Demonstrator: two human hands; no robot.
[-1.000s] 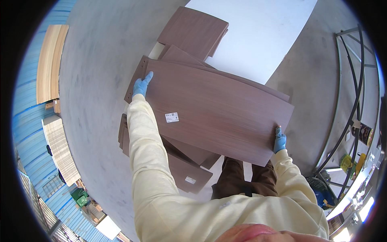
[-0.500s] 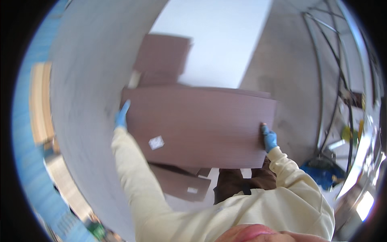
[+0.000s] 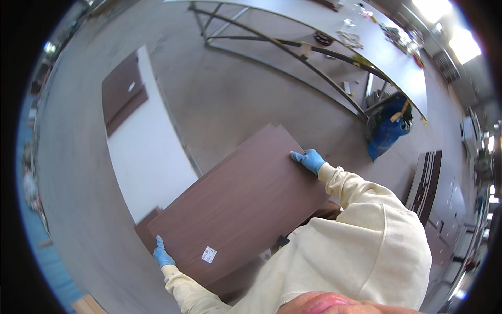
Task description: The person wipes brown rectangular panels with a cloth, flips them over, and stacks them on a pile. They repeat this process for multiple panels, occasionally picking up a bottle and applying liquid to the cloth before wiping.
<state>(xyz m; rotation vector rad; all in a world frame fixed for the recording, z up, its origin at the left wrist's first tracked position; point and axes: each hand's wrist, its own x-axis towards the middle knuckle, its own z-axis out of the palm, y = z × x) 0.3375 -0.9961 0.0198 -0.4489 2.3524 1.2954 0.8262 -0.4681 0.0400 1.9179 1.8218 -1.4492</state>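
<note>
A long brown wood-look panel (image 3: 240, 199) with a white label (image 3: 208, 255) slants across in front of me. A second brown edge shows along its far side, so at least two panels seem to lie together. My left hand (image 3: 163, 253), in a blue glove, grips the near-left end with the thumb on top. At the opposite end my right hand (image 3: 309, 160), also blue-gloved, is closed on the edge, thumb over the face. The fingers beneath are hidden. Beyond the left end, a brown piece (image 3: 146, 230) peeks out over a white board (image 3: 146, 162).
More brown panels (image 3: 123, 86) lie on the white board's far end. A metal-framed table (image 3: 293, 15) stretches across the back, a blue bag (image 3: 388, 128) by its leg. At right stand stacked dark and white-edged panels (image 3: 426, 183). Grey floor (image 3: 73, 172) spreads left.
The view has swung to the right, bringing the table and stacked panels into sight. The held panel now lies tilted, its right end farther away. Both hands keep their grip.
</note>
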